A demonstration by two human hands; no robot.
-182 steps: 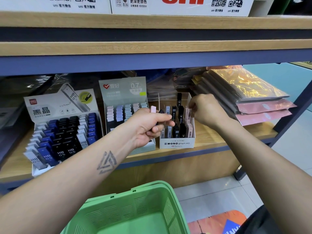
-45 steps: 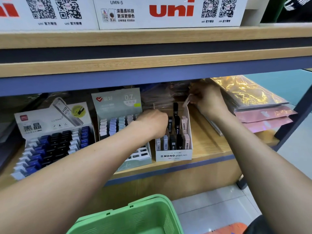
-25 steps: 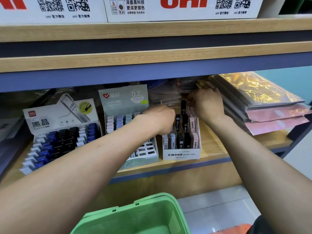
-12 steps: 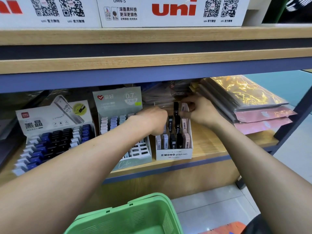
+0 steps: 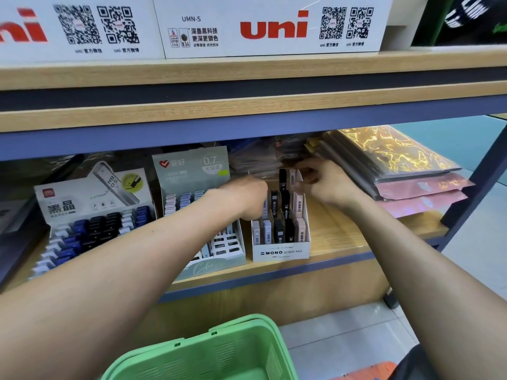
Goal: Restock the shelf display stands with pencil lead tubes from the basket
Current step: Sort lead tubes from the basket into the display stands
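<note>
The white MONO display stand sits on the lower wooden shelf, with black, grey and pink pencil lead tubes upright in its rows. My right hand reaches over the stand's back row and pinches a pink lead tube beside a tall black one. My left hand is curled in a fist against the stand's left side, holding spare tubes that the back of the hand mostly hides. The green plastic basket is below my arms; its contents are out of sight.
Left of the MONO stand are a grey-green 0.7 lead stand and a white stand of blue and black tubes. Glossy gold and pink packs are stacked at right. White uni boxes line the upper shelf, which overhangs the stands.
My right hand came down from behind the stand to its back row with a pink tube. My left fist stayed at the stand's left side.
</note>
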